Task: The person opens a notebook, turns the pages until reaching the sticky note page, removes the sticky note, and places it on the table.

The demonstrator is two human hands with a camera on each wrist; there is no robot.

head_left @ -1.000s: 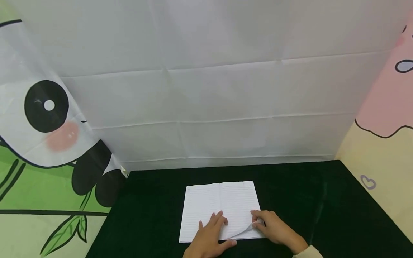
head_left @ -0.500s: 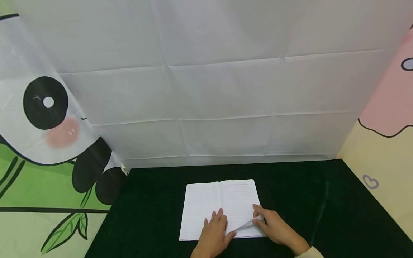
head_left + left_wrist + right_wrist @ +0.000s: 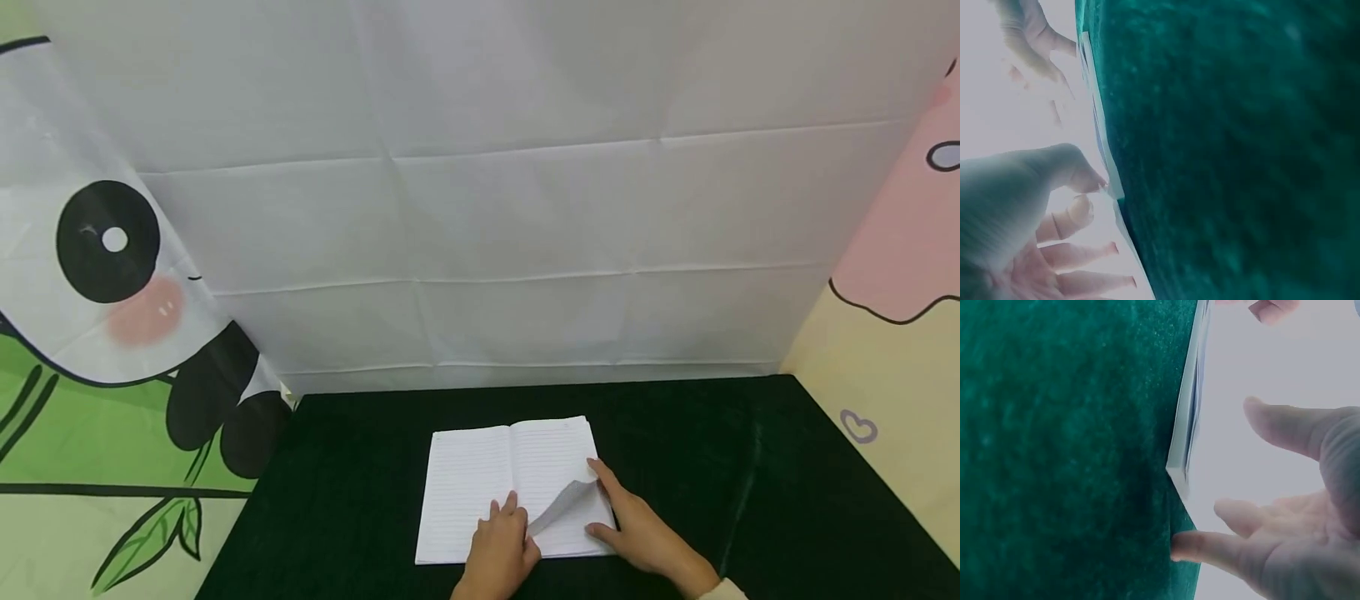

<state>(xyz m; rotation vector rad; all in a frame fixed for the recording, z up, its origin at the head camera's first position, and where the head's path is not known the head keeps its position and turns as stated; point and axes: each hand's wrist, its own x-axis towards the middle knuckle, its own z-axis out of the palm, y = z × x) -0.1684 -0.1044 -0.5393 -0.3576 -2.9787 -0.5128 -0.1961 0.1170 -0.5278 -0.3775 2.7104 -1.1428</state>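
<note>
The open notebook (image 3: 468, 479) lies partly under the left hand (image 3: 498, 546).

Left hand (image 3: 495, 548): one, bare, back uppermost. Sits near six o'clock in the head view, points between twelve and one. Holds thumb (image 3: 1072, 162) bent, tip close beside index fingertip (image 3: 1082, 210); extends the other fingers (image 3: 1088, 283).

Right hand (image 3: 639, 527): one, bare, back uppermost. Sits near five o'clock, points between ten and eleven. Parts thumb from index finger (image 3: 609, 481) widely, gap towards ten; extends fingers in the right wrist view. Runs back through wrist (image 3: 693, 573) towards four.
</note>
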